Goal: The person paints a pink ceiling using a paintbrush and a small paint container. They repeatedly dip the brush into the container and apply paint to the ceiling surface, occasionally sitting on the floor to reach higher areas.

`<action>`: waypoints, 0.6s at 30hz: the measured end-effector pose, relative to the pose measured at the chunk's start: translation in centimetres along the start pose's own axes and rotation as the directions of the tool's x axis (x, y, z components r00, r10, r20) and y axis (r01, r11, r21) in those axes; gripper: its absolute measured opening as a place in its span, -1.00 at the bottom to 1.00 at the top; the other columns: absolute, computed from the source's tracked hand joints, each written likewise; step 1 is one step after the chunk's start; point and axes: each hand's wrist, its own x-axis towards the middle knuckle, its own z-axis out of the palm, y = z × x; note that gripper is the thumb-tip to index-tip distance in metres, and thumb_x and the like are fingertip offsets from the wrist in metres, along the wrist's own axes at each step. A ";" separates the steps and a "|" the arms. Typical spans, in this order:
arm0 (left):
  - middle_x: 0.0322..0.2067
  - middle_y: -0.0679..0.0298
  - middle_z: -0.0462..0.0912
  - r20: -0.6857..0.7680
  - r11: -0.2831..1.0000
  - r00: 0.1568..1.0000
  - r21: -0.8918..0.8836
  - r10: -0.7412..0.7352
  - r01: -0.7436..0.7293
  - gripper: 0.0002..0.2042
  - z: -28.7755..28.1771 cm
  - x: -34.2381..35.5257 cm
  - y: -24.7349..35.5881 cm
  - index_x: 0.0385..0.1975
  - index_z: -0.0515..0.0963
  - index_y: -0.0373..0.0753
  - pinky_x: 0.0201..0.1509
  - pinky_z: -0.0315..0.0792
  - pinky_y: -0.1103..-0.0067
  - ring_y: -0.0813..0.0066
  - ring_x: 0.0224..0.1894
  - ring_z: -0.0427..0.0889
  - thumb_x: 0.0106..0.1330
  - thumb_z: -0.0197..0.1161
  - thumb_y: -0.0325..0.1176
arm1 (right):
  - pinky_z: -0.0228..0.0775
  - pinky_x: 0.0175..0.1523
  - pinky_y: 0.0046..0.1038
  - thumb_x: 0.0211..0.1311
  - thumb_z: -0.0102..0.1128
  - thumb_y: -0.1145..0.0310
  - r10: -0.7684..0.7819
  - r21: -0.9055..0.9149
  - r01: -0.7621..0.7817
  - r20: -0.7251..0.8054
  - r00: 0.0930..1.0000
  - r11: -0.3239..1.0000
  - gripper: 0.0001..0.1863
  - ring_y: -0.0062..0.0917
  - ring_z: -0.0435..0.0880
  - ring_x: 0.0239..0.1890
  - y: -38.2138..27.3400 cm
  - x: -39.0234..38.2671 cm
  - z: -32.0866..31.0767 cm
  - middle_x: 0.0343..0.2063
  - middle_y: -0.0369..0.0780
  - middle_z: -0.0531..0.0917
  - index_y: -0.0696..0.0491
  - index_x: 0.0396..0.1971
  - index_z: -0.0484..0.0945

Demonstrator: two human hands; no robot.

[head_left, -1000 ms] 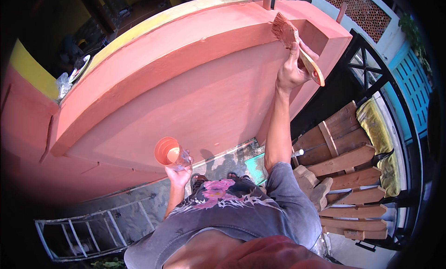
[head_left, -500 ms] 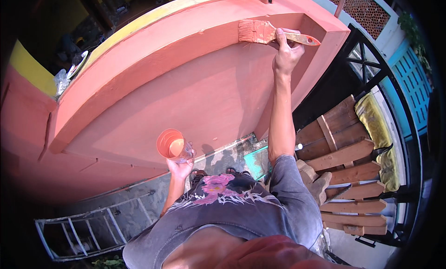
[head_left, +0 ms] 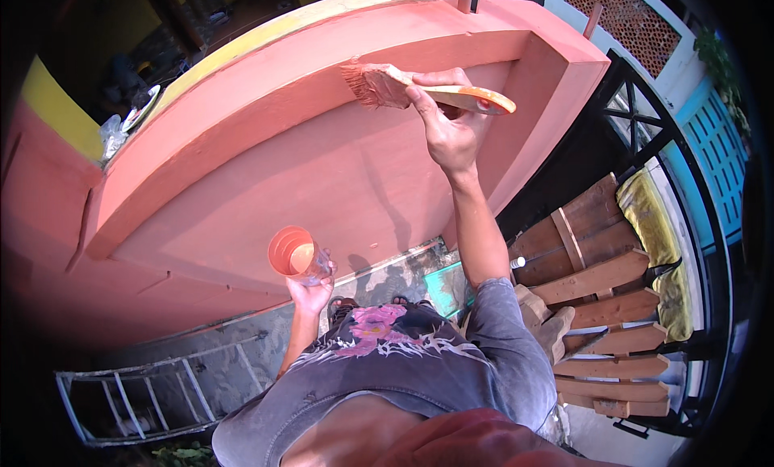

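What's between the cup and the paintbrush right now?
Nothing stands between the cup and the paintbrush; in the head view, only the recessed pink wall shows across that stretch.

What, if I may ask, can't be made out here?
All in the head view:
Left hand: some fingers, hidden behind the cup.
Brush: part of its handle, behind the right hand.
Bristles: far side turned away, so wall contact is unclear.
Feet: mostly covered by the shirt.
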 end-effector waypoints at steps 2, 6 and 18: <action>0.06 -0.01 0.53 0.006 1.000 1.000 -0.012 0.005 -0.005 -0.41 0.0 -0.1 -0.1 0.23 0.41 -0.13 -0.42 0.54 0.48 -0.02 -0.04 0.54 0.35 0.02 0.14 | 0.55 -0.25 -0.57 0.28 0.29 0.59 0.073 -0.006 -0.075 -0.176 0.982 0.997 -0.94 -0.63 0.67 -0.41 2.7 1.9 -2.1 -0.42 -0.22 0.69 0.24 -0.29 0.61; 0.06 -0.01 0.53 0.020 0.999 0.999 -0.017 0.038 -0.037 -0.40 -0.6 -0.9 -0.2 0.23 0.41 -0.13 -0.43 0.54 0.48 -0.03 -0.04 0.54 0.34 0.02 0.16 | 0.67 -0.10 -0.49 0.32 0.27 0.56 -0.100 -0.292 -0.050 -0.477 0.873 0.955 -0.91 -0.54 0.72 -0.29 4.8 3.3 -5.5 -0.34 -0.15 0.70 0.25 -0.26 0.56; 0.07 -0.01 0.48 0.003 0.993 0.993 -0.024 0.116 -0.116 -0.44 -1.6 -1.7 0.1 0.22 0.41 -0.12 -0.40 0.57 0.51 0.05 -0.04 0.52 0.33 0.10 0.10 | 0.71 -0.13 -0.35 0.12 0.31 0.49 -0.467 -0.155 0.542 0.351 0.812 0.826 -0.95 -0.18 0.78 -0.15 -1.3 -6.0 12.1 -0.16 0.01 0.71 0.08 -0.43 0.60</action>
